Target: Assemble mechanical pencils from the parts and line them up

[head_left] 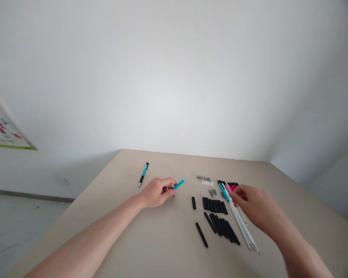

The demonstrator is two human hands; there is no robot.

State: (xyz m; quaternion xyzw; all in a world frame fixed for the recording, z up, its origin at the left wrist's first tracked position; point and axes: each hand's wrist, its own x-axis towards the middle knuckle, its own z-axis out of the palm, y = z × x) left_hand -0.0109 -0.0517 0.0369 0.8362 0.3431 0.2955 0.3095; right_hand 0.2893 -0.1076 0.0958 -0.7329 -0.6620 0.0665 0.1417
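My left hand (159, 192) is closed around a short blue pen barrel (179, 184), whose free end points up and to the right above the table. My right hand (251, 199) reaches over the row of pen parts, thumb and fingertips pinched together. Under and beside those fingertips are blue barrels (224, 192), red barrels with black tops (232, 186) and long white refills (243, 227). What sits in the right pinch is hidden; one thin white refill passes right by it.
A finished blue-and-black pen (143, 174) lies at the left. Short black grips (215, 205) and longer black tubes (224, 228) lie in rows near the middle, with metal tips (203, 178), white plastic pieces (207, 183) and springs (212, 192) behind. A wall rises behind the table (150, 239).
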